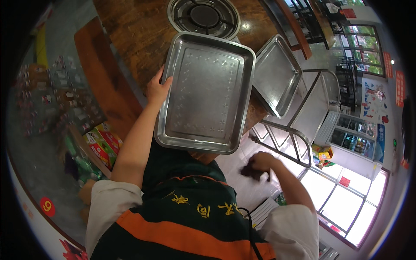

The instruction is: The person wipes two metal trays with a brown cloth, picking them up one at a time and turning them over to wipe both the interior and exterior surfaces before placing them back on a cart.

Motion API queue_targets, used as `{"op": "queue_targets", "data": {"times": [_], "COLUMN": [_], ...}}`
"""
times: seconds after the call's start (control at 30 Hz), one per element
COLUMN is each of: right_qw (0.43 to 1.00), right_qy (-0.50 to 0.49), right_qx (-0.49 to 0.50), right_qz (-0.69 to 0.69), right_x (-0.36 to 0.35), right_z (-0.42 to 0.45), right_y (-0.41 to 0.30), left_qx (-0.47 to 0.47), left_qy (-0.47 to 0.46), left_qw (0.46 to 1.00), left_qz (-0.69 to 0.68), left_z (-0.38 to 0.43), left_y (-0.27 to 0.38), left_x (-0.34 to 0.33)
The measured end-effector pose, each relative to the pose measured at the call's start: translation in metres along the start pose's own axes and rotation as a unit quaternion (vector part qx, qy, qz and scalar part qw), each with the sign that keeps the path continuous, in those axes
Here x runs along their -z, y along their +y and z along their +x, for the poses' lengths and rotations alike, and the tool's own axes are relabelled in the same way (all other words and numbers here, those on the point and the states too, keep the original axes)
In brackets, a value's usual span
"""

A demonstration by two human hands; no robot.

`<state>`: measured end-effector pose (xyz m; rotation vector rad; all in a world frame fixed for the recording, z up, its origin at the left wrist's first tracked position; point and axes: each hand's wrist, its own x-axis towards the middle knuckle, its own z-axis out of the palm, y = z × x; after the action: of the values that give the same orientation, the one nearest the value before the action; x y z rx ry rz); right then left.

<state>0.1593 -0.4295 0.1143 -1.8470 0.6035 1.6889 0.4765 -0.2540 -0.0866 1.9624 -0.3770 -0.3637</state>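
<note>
My left hand (159, 87) grips the left rim of a rectangular stainless steel tray (204, 94), thumb over the edge and fingers beneath. The tray's bare inside, stamped with small star marks, faces me. Off to the right and apart from it, my right hand (264, 161) is closed around a dark, crumpled cloth (253, 171), somewhat blurred. A second steel tray (279, 76) lies tilted in view at the table's right edge, partly covered by the first.
A round burner (204, 16) is set into the wooden table (133, 35). A wooden bench (100, 71) runs along the left, near packs of bottles (48, 94) and a carton (102, 144). A metal-framed cart (292, 126) stands right, before a display fridge (352, 136).
</note>
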Motion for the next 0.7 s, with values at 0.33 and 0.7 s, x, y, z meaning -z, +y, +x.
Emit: {"op": "queue_targets", "data": {"times": [0.33, 0.7], "right_qw": [0.790, 0.747], "right_qy": [0.552, 0.632], "right_qx": [0.094, 0.013], "right_qz": [-0.249, -0.207], "right_x": [-0.029, 0.003], "right_z": [0.050, 0.084], "right_y": [-0.066, -0.078], "left_qx": [-0.004, 0.033], "left_qy": [-0.005, -0.042], "left_qw": [1.000, 0.999], "left_qz": [0.024, -0.006], "left_z": [0.001, -0.001], "left_y": [0.007, 0.006], "left_x": [0.004, 0.008]}}
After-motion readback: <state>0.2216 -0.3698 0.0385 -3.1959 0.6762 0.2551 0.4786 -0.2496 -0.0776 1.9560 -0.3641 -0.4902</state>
